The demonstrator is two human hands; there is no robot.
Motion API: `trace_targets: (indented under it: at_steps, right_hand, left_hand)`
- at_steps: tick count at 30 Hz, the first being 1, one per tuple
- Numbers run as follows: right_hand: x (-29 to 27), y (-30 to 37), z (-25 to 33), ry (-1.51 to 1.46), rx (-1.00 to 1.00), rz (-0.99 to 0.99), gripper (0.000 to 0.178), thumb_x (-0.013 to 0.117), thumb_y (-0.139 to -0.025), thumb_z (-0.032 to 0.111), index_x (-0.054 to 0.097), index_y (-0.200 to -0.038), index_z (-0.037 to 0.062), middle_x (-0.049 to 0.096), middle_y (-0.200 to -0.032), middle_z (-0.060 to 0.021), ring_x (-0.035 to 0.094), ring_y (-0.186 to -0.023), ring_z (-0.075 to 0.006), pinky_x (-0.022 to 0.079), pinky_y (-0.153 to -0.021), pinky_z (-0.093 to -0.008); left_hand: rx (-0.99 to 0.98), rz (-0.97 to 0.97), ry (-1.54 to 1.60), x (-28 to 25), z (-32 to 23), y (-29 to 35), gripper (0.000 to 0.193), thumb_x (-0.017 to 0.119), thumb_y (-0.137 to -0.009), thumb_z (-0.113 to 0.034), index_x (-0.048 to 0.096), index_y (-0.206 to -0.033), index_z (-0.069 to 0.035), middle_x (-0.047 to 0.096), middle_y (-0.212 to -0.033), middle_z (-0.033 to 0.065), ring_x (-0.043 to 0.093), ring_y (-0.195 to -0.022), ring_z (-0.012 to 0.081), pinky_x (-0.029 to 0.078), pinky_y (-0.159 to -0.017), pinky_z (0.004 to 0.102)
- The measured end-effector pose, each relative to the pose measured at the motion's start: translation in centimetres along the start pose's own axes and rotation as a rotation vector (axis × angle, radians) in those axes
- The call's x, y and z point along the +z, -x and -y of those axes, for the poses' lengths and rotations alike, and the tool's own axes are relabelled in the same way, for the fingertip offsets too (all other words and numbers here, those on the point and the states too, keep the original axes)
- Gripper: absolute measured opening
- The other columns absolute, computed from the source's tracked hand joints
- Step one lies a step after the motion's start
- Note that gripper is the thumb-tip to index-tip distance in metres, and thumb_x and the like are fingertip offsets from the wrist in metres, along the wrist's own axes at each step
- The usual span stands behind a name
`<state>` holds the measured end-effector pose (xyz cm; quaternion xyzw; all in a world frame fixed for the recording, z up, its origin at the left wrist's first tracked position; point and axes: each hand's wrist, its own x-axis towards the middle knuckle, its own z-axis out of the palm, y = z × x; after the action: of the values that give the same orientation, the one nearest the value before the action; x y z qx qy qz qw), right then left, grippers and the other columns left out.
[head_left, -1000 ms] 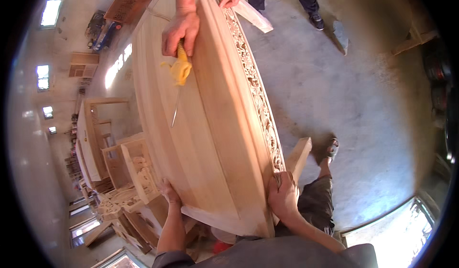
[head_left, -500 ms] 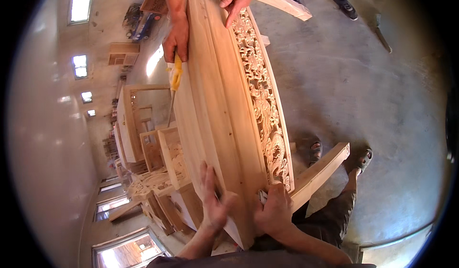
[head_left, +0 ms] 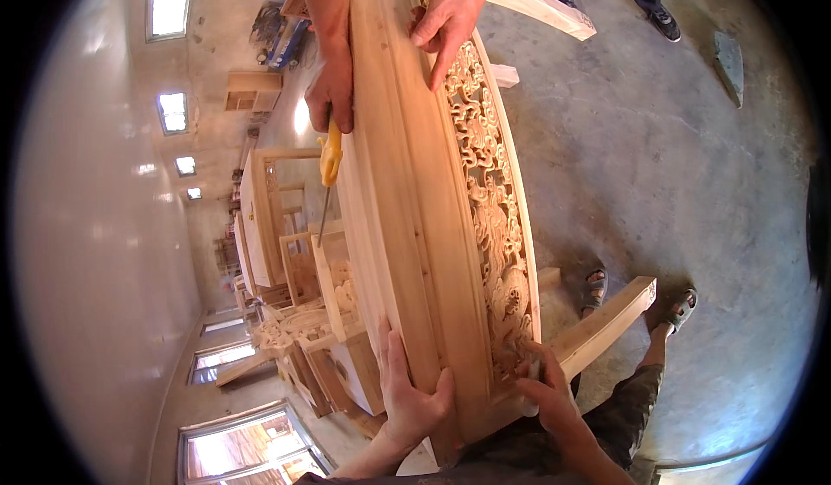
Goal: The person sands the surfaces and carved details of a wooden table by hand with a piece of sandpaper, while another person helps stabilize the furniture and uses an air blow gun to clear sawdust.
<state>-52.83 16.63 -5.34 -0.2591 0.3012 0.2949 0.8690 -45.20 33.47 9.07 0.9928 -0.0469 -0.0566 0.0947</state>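
A long pale wooden furniture piece (head_left: 415,251) runs away from me, with molded boards and a panel of pierced carving (head_left: 492,216) along its right side. My left hand (head_left: 414,398) rests on its near end, fingers stretched along the left edge and thumb apart on top. By the lower end of the carving, my right hand (head_left: 554,398) is closed on a small whitish object (head_left: 530,390), its kind unclear. At the far end, a co-worker's hand (head_left: 331,91) holds a yellow-handled screwdriver (head_left: 331,158) against the left side. The co-worker's other hand (head_left: 454,22) touches the top near the carving.
Wooden legs (head_left: 606,325) stick out to the right, one close to my sandaled foot (head_left: 681,310). Other wooden furniture frames (head_left: 268,216) stand on the left, before a wall with windows (head_left: 242,450). A flat grey piece (head_left: 730,67) lies on the floor.
My right hand has shifted right, off the molded top to the carving's lower end. My left hand has moved slightly right and down. In view, the furniture sits a little further right.
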Motion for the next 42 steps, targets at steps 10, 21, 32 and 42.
trace_targets:
  at_steps: [10,21,32,42]
  right_hand:
    - [-1.5,0.7,-1.9,-0.018,0.003,-0.129,0.037,0.058,-0.093,0.001,0.054,-0.130,-0.0027,0.068,-0.103,-0.0067,0.065,-0.094,-0.0167,0.055,-0.084,-0.0323]
    - [0.4,3.6,-2.9,0.005,0.055,-0.091,0.022,0.062,-0.092,0.007,0.063,-0.113,0.0006,0.067,-0.097,-0.0030,0.060,-0.086,-0.0085,0.050,-0.075,-0.0267]
    - [2.5,6.1,-6.5,0.056,-0.136,-0.360,0.022,0.057,-0.094,0.010,0.065,-0.110,-0.0018,0.067,-0.086,-0.0029,0.060,-0.078,-0.0077,0.050,-0.068,-0.0269]
    - [3.6,3.9,-5.4,0.259,-0.241,-0.351,0.025,0.063,-0.098,0.020,0.062,-0.109,-0.0027,0.066,-0.084,-0.0102,0.059,-0.076,-0.0164,0.050,-0.071,-0.0359]
  left_hand:
    - [-0.072,0.046,0.098,0.8,1.2,0.7,0.100,0.075,-0.078,-0.008,0.018,-0.160,0.003,0.019,-0.161,0.0401,0.026,-0.149,0.0560,0.028,-0.119,0.0589]
    - [-0.072,0.054,0.249,0.8,1.8,0.7,0.099,0.071,-0.080,-0.003,0.014,-0.160,0.006,0.021,-0.162,0.0336,0.024,-0.150,0.0481,0.022,-0.122,0.0548]
    - [-0.035,0.097,0.226,0.4,1.2,-0.2,0.094,0.069,-0.084,-0.006,0.013,-0.158,0.012,0.024,-0.160,0.0319,0.024,-0.150,0.0416,0.021,-0.122,0.0486]
    - [0.028,0.084,0.196,0.6,1.0,-0.2,0.095,0.070,-0.085,-0.008,0.012,-0.156,0.016,0.023,-0.159,0.0350,0.022,-0.152,0.0458,0.018,-0.125,0.0492]
